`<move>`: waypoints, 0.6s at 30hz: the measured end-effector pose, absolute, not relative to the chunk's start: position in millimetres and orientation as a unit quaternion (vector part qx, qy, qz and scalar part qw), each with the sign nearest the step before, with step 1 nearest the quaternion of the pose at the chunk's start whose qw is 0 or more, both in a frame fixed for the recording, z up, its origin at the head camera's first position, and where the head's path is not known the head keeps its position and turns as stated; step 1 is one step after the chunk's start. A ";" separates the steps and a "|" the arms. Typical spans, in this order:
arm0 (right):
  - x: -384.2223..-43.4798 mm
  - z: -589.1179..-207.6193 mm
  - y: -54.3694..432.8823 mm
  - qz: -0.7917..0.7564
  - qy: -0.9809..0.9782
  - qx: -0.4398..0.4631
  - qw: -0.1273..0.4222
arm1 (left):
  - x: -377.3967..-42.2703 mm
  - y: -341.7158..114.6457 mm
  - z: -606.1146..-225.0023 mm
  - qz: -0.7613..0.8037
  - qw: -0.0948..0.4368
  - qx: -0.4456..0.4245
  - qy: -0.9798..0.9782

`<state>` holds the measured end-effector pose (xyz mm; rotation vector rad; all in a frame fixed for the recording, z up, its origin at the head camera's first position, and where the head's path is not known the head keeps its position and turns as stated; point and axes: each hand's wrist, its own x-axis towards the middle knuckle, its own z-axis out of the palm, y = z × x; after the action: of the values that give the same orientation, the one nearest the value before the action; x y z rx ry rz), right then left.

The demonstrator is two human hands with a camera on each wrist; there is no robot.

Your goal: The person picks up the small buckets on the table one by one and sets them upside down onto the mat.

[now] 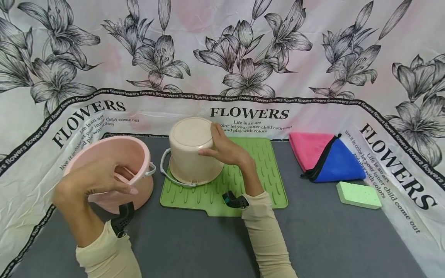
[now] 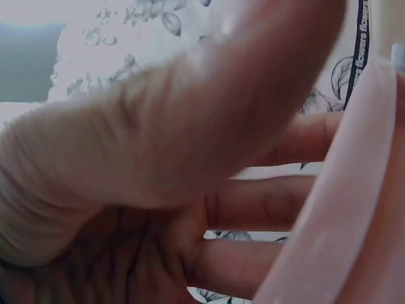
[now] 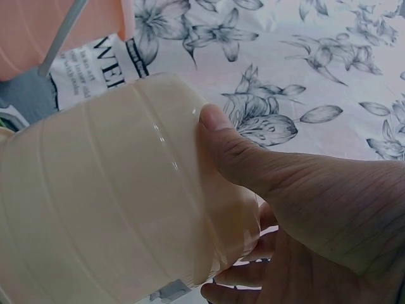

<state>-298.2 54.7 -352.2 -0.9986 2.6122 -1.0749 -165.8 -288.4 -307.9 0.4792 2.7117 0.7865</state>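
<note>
A pink bucket (image 1: 104, 148) stands at the left with its opening up. My left hand (image 1: 94, 179) holds its near-right rim, fingers reaching inside and thumb outside; in the left wrist view the fingers pass behind the pink rim (image 2: 342, 190). Beside it, a cream bucket (image 1: 189, 158) is upside down over a green drying mat (image 1: 250, 185), its grey handle (image 1: 174, 180) hanging at the left. My right hand (image 1: 227, 146) grips this bucket near its upturned base, with the thumb (image 3: 237, 149) on the side and the other fingers around the far side.
Pink and blue cloths (image 1: 338, 162) with a black edge lie folded at the right. A light green sponge (image 1: 359, 195) is just in front of them. Everything sits on a dark grey surface (image 1: 187, 243), backed by a flower-printed sheet (image 1: 208, 83).
</note>
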 end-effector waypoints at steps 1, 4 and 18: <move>-297.7 -352.4 54.4 -0.358 0.869 -0.334 0.073 | -165.5 -286.7 -307.6 0.266 0.140 0.161 0.940; -297.3 -352.8 53.7 -0.362 0.868 -0.334 0.069 | -166.2 -281.7 -305.9 0.259 0.131 0.150 0.945; -297.3 -353.4 53.4 -0.362 0.868 -0.334 0.068 | -152.9 -266.8 -290.4 0.174 0.029 0.084 0.981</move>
<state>-297.3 53.4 -353.4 -1.0072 2.6129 -1.0896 -152.9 -266.8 -290.4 0.2587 3.0247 0.5382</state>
